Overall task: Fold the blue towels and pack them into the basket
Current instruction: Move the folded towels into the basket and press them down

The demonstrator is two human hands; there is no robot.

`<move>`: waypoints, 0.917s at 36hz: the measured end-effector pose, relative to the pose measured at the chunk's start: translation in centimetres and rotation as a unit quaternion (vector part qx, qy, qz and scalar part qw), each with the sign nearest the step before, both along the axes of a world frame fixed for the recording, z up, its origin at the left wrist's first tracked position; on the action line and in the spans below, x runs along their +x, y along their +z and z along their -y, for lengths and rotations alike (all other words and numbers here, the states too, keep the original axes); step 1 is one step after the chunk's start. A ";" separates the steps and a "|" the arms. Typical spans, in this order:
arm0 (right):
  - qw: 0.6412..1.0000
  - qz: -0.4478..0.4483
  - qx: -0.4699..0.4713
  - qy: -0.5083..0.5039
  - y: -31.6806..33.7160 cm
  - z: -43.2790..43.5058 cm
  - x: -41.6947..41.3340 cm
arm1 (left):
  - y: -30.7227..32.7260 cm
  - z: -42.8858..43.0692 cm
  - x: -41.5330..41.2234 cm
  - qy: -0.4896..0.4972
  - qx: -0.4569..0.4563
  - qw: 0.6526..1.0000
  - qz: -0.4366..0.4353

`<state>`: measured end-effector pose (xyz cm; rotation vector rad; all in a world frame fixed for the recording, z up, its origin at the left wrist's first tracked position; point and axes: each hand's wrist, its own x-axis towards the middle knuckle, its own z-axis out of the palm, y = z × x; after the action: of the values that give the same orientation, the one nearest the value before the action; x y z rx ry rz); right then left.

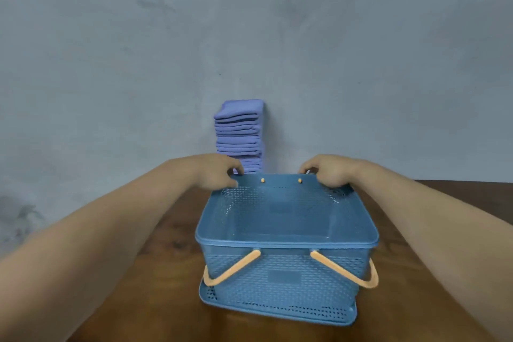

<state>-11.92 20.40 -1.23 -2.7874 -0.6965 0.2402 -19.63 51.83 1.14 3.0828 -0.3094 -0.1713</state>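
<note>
Two hands: left hand (222, 172) and right hand (327, 172) each grip the basket (286, 241) by its far rim, near the corners.
Placement: basket upright on the bench (155, 272), orange handle (233, 268) hanging.
Stack: folded blue towels (238, 130) at the bench's far edge, behind the basket.

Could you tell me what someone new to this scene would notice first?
A blue perforated basket, orange handle hanging, sits empty on the wooden table. The left hand and right hand grip its far rim corners. Behind it, a tall stack of folded blue towels stands against the wall.
</note>
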 end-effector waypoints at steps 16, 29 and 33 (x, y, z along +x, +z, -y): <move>0.996 -0.077 -0.043 0.011 1.7 1.4 -0.8 | 0.8 1.5 1.3 -0.035 -0.052 0.997 -0.053; 0.913 -0.190 0.331 -0.142 7.9 -7.1 8.4 | 7.0 -3.3 10.3 0.021 -0.209 0.956 0.204; 0.867 -0.267 0.379 -0.181 8.4 -10.7 12.1 | 8.6 -3.4 14.0 0.036 -0.206 0.950 0.233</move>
<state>0.22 31.07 7.12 -1.8989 -0.0747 0.5043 -5.65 55.27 9.69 2.6700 -0.2099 0.5596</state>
